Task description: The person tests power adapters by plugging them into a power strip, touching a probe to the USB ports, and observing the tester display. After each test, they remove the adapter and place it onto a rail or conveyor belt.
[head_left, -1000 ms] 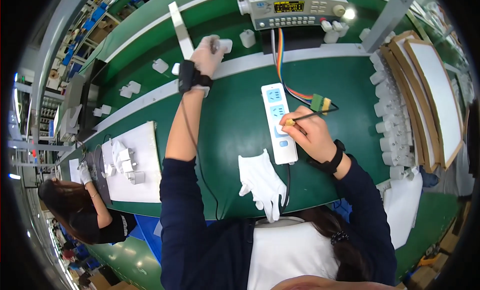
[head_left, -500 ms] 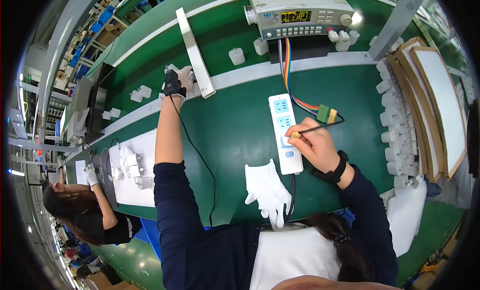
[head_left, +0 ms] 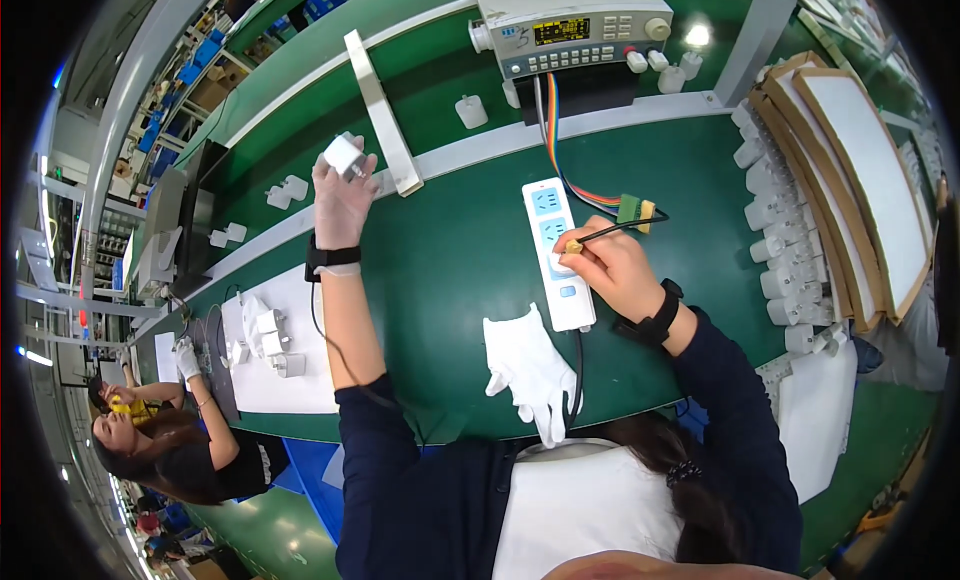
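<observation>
My left hand (head_left: 342, 195), in a thin white glove, is raised over the far left of the green bench. Its fingers close around a white plug-in power adapter (head_left: 345, 157) with metal prongs showing. My bare right hand (head_left: 615, 265) pinches a small yellowish connector (head_left: 573, 247) on a black cable. That connector is just above the white power strip (head_left: 575, 310), and my fingers hide part of the strip's lower sockets. The cable loops back to a green terminal block (head_left: 629, 209) with rainbow ribbon wires (head_left: 553, 130).
A bench meter (head_left: 570, 30) with a lit display stands at the back. An empty white glove (head_left: 528, 365) lies near the front edge. Many white adapters (head_left: 775, 245) line the right side beside stacked cardboard-edged boards (head_left: 860, 190). A co-worker (head_left: 180, 430) sits at the left.
My left hand has lifted from the back ledge and turned, bringing up a white adapter. My right hand still pinches the connector over the strip. The whole view has shifted slightly.
</observation>
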Tool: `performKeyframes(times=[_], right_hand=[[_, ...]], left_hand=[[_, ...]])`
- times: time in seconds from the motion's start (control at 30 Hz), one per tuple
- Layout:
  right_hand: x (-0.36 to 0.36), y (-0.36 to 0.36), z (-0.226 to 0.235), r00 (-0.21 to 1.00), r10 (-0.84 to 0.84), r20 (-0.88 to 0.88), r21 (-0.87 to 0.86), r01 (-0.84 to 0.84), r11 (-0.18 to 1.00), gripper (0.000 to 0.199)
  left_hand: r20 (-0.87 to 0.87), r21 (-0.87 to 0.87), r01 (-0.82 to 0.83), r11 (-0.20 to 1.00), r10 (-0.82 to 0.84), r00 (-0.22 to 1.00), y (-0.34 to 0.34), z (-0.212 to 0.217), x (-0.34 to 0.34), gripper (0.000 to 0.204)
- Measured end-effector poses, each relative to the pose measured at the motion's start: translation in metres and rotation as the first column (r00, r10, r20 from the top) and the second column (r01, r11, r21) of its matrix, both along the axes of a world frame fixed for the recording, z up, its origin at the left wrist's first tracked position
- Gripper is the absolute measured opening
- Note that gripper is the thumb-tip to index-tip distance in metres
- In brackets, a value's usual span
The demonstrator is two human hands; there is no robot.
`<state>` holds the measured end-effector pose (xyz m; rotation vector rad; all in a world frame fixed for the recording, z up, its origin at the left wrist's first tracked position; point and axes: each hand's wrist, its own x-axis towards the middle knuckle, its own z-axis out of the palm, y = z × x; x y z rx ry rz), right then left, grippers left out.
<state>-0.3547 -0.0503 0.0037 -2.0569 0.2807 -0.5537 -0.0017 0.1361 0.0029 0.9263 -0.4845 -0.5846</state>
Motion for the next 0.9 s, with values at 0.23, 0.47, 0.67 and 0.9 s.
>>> performKeyframes(times=[0.23,0.47,0.67,0.9], right_hand=[[-0.005,-0.012,-0.016,0.987,0.044,0.154,-0.047,-0.038,0.998,0.014],[0.001,-0.018,-0.011,0.981,0.144,0.130,0.094,-0.157,0.983,0.013],[-0.005,-0.019,-0.011,0.985,0.144,0.098,0.100,-0.154,0.983,0.013],[0.000,-0.017,-0.014,0.988,0.127,0.088,0.079,-0.134,0.988,0.013]], left_hand=[[0.212,0.080,0.237,0.968,-0.249,0.945,-0.038,0.016,-0.144,0.045],[0.283,0.248,0.240,0.939,-0.307,0.908,-0.030,-0.002,-0.227,0.051],[0.379,0.206,0.044,0.977,-0.122,0.917,-0.064,0.008,-0.190,0.049],[0.513,0.402,0.108,0.909,-0.321,0.796,-0.118,-0.026,-0.161,0.046]])
